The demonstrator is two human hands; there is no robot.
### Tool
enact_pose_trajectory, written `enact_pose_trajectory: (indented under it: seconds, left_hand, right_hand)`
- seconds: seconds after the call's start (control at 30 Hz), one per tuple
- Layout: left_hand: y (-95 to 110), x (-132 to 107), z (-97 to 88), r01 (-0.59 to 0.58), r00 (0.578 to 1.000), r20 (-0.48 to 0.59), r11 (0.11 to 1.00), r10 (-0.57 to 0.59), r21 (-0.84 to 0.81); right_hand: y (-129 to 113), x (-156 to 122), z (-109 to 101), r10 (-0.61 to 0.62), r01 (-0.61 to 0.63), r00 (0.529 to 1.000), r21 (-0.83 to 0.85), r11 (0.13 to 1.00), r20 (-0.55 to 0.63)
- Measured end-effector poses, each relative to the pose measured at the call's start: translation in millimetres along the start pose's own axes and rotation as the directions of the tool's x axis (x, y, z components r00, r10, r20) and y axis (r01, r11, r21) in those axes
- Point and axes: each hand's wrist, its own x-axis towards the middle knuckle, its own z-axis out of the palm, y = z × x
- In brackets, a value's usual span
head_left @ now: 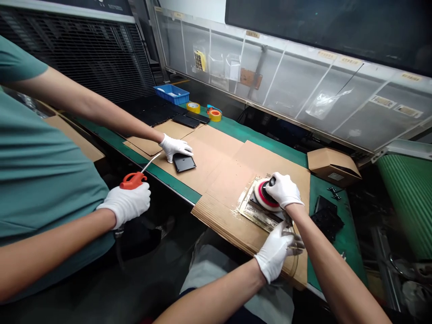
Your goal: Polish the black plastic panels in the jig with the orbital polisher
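My right hand [285,190], in a white glove, is wrapped around the black top of a round polisher [263,194] with a red and white pad. The pad presses on a dark flat part, mostly hidden, in a tape-covered holder [249,215] on the cardboard. Close to the holder's near right corner is my left hand [275,252], also white-gloved. Its fingers stretch to the right beside a thin hose [296,258], and they look slightly blurred. I see nothing held in it; whether it touches the hose I cannot tell.
At left, a co-worker's gloved hands hold an orange air blow gun [133,180] and a black plate [184,163]. Tape rolls [215,115] and a blue bin [171,94] stand behind. A cardboard box [332,166] and black parts [326,218] lie on the right.
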Motion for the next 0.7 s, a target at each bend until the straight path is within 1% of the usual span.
enact_pose_trajectory:
  seconds: [0.03, 0.13, 0.17, 0.2, 0.3, 0.33, 0.47, 0.5, 0.63, 0.7]
  left_hand:
    - [1, 0, 0.1, -0.003, 1.000, -0.004, 1.000, 0.003, 0.000]
    - [3, 1, 0.7, -0.018, 0.999, -0.032, 1.000, 0.018, 0.007]
    - [3, 1, 0.8, -0.023, 0.999, -0.044, 1.000, 0.024, 0.019]
    - [3, 1, 1.0, -0.027, 0.998, -0.051, 0.999, 0.029, 0.034]
    - [5, 0, 1.1, -0.044, 0.997, -0.054, 0.995, 0.048, 0.086]
    - [6, 1, 1.0, -0.055, 0.997, -0.054, 0.994, 0.060, 0.093]
    - [11, 6, 0.2, -0.112, 0.990, -0.081, 0.992, 0.116, 0.052]
    - [12, 8, -0.4, -0.116, 0.990, -0.077, 0.992, 0.120, 0.049]
    - [9, 13, -3.7, -0.075, 0.997, -0.008, 0.994, 0.076, 0.083]
    - [2, 11, -5.0, -0.057, 0.998, 0.007, 0.994, 0.057, 0.089]
  right_hand:
    - [-1, -2, 0, -0.012, 0.012, 1.000, -0.003, 1.000, 0.003]
    - [-5, -10, 2, -0.126, 0.126, 0.992, 0.017, 0.992, 0.024]
    - [-7, -11, 2, -0.146, 0.146, 0.989, 0.024, 0.989, 0.027]
    - [-9, -11, 2, -0.142, 0.141, 0.990, 0.025, 0.990, 0.026]
    - [-15, -6, 0, -0.059, 0.059, 0.998, 0.003, 0.998, 0.003]
    - [-17, -5, 0, -0.052, 0.052, 0.999, 0.003, 0.999, -0.004]
    - [-17, -5, -1, -0.158, 0.157, 0.987, 0.062, 0.986, 0.015]
    - [-15, -5, -1, -0.154, 0.153, 0.988, 0.065, 0.986, 0.015]
    - [-6, -7, -1, -0.041, 0.042, 0.998, 0.024, 0.999, -0.040]
    - [-2, -11, 1, -0.058, 0.059, 0.998, 0.025, 0.998, -0.023]
